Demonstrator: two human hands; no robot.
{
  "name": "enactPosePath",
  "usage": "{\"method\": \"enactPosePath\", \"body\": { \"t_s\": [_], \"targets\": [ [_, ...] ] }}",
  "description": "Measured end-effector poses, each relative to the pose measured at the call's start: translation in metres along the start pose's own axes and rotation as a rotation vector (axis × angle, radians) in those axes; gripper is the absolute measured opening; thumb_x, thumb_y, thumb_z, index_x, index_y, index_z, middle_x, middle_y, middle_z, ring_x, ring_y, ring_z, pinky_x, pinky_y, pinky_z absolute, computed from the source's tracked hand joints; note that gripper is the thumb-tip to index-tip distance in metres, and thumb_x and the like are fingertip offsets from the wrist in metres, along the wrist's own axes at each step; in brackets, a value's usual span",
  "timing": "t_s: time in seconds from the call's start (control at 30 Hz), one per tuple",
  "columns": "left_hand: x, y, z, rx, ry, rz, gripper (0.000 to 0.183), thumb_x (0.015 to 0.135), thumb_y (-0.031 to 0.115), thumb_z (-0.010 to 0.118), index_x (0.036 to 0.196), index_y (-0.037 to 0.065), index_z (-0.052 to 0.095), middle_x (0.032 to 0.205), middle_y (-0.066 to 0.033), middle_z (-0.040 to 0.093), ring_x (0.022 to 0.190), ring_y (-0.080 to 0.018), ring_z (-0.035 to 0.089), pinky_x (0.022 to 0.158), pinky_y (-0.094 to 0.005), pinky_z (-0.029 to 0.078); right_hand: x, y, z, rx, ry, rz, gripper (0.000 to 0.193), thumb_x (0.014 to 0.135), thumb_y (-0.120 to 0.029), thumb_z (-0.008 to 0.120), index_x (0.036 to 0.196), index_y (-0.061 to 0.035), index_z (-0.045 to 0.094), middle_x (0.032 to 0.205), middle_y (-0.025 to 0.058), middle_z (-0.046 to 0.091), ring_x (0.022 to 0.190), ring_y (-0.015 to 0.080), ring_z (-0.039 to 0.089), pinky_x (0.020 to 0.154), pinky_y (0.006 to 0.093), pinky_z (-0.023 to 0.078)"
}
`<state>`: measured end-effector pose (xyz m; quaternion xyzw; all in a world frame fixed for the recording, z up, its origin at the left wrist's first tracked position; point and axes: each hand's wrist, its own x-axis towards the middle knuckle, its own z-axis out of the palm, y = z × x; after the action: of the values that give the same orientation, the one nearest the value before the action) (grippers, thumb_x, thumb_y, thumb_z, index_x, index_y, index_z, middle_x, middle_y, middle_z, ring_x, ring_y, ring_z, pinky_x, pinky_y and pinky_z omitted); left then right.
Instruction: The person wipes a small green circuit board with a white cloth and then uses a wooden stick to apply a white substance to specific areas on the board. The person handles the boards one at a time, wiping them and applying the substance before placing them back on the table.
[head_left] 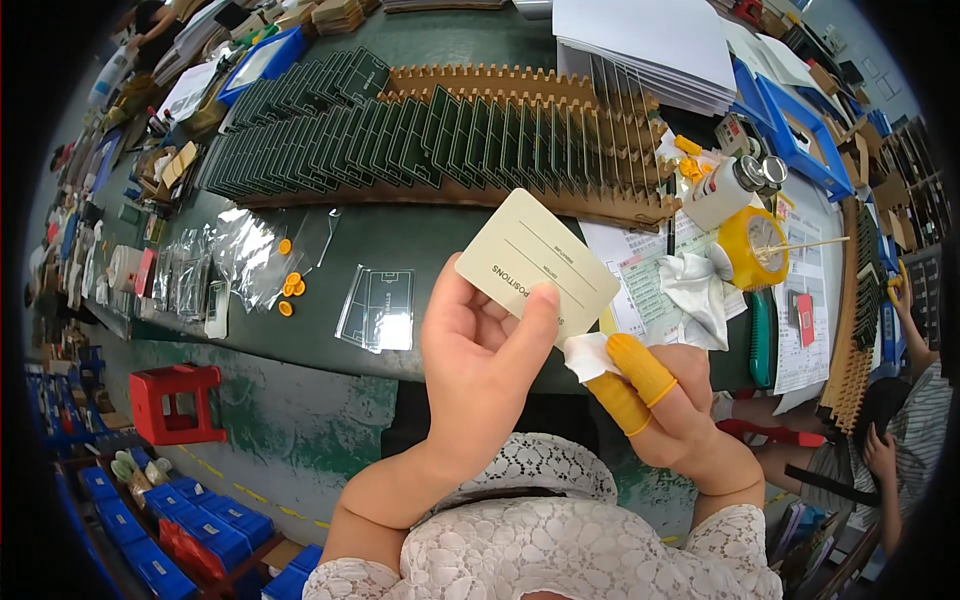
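Note:
My left hand (478, 345) grips a cream-coloured card (540, 255) with rounded corners and printed lines, its thumb pressed on the card's face. Close by, at the card's lower right corner, my right hand (665, 405) pinches a small white cloth (588, 356). Yellow finger cots (640, 370) cover two of its fingers. Whether the cloth touches the card I cannot tell. Beyond the hands, many dark green cards (400, 140) stand tilted in rows in slotted cardboard racks (560, 207). A dark card in a clear sleeve (377, 308) lies on the table to the left.
On the right are a roll of yellow tape (752, 250) with a swab stick, a white bottle (722, 190), a crumpled cloth (695, 298) and printed sheets (640, 250). Orange finger cots (290, 285) and clear bags (240, 250) lie left. A red stool (177, 400) stands below; another person sits at right.

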<state>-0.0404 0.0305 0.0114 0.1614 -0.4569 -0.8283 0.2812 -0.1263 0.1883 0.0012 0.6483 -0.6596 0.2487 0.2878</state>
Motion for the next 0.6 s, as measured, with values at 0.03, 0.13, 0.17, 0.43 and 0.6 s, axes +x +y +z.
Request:
{"method": "enactPosePath", "body": {
  "t_s": [0.03,0.13,0.17,0.43,0.6],
  "targets": [
    [-0.001,0.000,-0.001,0.000,0.003,0.004,0.027,0.093,-0.003,0.060,0.118,-0.002,0.048,0.114,-0.0111,0.061,0.105,-0.0119,0.061,0.092,-0.0271,0.052,0.000,-0.001,0.001,0.000,-0.004,-0.003,0.028,0.060,-0.005,0.080,0.086,0.0006,0.070,0.092,0.0055,0.060,0.086,0.0237,0.059,0.056,0.0313,0.046],
    [-0.002,0.001,-0.004,0.008,0.019,0.012,0.026,0.093,-0.002,0.060,0.117,-0.002,0.049,0.115,-0.0109,0.062,0.105,-0.0117,0.061,0.091,-0.0274,0.052,0.000,-0.006,0.002,0.012,-0.022,-0.004,0.031,0.060,-0.005,0.081,0.089,0.0010,0.071,0.093,0.0055,0.060,0.087,0.0230,0.059,0.056,0.0310,0.046],
    [-0.002,0.002,-0.006,0.014,0.025,0.013,0.026,0.093,-0.002,0.060,0.117,-0.002,0.049,0.115,-0.0109,0.062,0.104,-0.0116,0.061,0.091,-0.0276,0.052,-0.002,-0.009,0.003,0.034,-0.030,-0.005,0.034,0.060,-0.003,0.080,0.093,0.0004,0.072,0.101,0.0070,0.061,0.086,0.0227,0.058,0.059,0.0304,0.046],
    [0.002,-0.001,-0.003,0.146,0.173,0.019,0.030,0.094,0.001,0.061,0.122,-0.001,0.052,0.114,-0.0088,0.063,0.102,-0.0133,0.061,0.090,-0.0286,0.049,-0.006,-0.007,-0.004,0.217,0.073,0.087,0.029,0.063,-0.004,0.079,0.091,0.0016,0.072,0.097,0.0098,0.062,0.084,0.0229,0.060,0.061,0.0349,0.049],
    [0.008,0.007,-0.024,0.217,0.226,0.079,0.037,0.095,0.005,0.058,0.129,-0.004,0.047,0.118,-0.0122,0.060,0.105,-0.0168,0.061,0.091,-0.0308,0.051,0.001,0.008,0.007,0.329,0.100,0.334,0.039,0.074,-0.002,0.072,0.112,-0.0025,0.070,0.097,0.0085,0.060,0.078,0.0244,0.058,0.067,0.0315,0.047]
  ]
}}
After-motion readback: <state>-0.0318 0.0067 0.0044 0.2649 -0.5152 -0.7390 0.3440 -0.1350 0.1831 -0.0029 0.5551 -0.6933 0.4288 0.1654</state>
